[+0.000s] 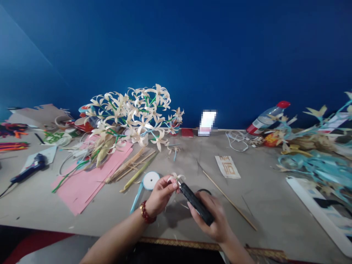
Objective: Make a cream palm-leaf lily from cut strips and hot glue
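Observation:
My left hand (162,192), with a red bead bracelet on its wrist, pinches a small cream-coloured artificial flower (175,178) just above the table. My right hand (211,214) is closed round a black-handled tool (195,201) that slants up to the left. Its short metal tip meets the flower's right side; the exact contact is too small to make out. Beside my left hand lies a white spool (151,180) of light blue ribbon (136,198). A dark ring-like piece (205,191) shows partly behind my right hand.
Many finished flowers (137,110) on green stems stand at the back. Pink sheets (79,187), dry husks (132,168) and a blue glue gun (30,169) lie left. To the right are a thin stick (228,200), a lettered card (227,167), a bottle (265,119) and blue ribbons (310,167).

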